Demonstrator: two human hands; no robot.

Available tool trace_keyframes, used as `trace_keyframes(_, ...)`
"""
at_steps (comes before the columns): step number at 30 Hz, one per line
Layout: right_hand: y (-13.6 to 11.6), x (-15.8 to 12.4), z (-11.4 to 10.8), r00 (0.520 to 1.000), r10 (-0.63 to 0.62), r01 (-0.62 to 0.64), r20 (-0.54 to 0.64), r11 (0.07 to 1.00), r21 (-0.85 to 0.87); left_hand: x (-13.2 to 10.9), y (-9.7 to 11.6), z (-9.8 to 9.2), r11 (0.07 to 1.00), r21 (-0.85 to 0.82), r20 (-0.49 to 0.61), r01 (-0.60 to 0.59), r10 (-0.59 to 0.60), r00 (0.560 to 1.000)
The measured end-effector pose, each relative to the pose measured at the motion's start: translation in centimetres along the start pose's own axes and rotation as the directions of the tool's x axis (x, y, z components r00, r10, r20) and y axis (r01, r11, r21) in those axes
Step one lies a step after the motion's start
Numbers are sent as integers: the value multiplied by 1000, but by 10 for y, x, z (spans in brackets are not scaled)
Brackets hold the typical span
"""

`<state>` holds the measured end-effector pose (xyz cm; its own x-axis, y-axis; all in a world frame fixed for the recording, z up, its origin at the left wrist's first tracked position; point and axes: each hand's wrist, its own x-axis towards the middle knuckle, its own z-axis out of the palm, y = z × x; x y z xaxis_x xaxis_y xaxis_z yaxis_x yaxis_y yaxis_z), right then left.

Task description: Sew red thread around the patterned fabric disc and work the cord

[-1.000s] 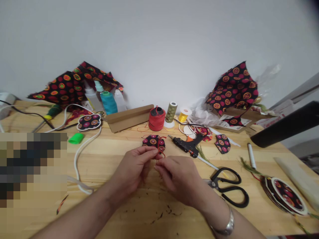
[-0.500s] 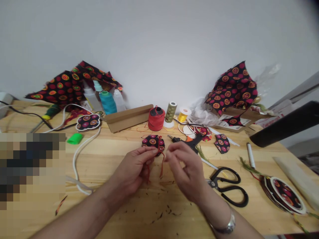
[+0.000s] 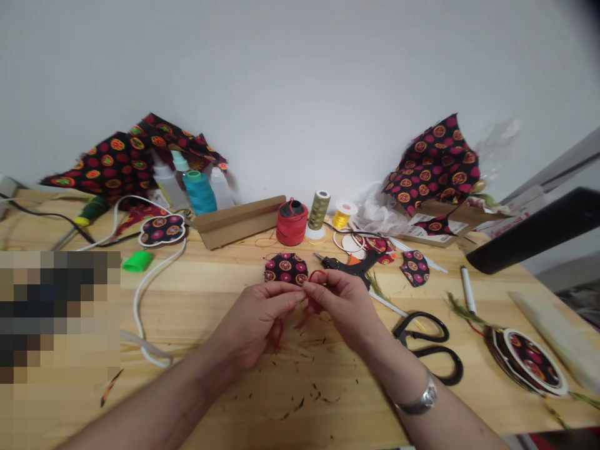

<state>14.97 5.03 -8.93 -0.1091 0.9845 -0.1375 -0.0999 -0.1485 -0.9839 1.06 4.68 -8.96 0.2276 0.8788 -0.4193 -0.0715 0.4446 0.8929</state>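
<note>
**As the fingertips (image 3: 300, 295) meet over red cord (image 3: 315, 289), a fabric-covered disc (image 3: 285, 269) lies just beyond**

Right grip (image 3: 344, 306) is closed on the cord, thumb and forefinger pinching near the loop, which looks the sound way to control something this fine. Left grip (image 3: 255, 319) is closed too, its tips against the right's, though whether it holds cord is hidden; a strand hangs below it. Both forearms angle inward, wrists low, a silver bracelet (image 3: 419, 400) on the right. The disc lies on the bench (image 3: 187, 294) just above the fingers, a black glue gun (image 3: 349, 265) close by.

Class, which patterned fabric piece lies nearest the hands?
The round piece above the left hand and right hand, with red thread; the other fabric pieces lie farther away.
</note>
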Motion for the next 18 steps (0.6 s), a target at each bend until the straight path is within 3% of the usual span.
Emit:
trace_keyframes(10, 0, 0, -2, 999, -4, 1, -33, 996, -86, 0, -2, -1, 1000, 15, 13, -21, 21, 1000)
trace_keyframes(18, -2, 0, -3, 999, 24, -22, 33, 997, -79, 0, 1, 0, 997, -75, -26, -31, 29, 999)
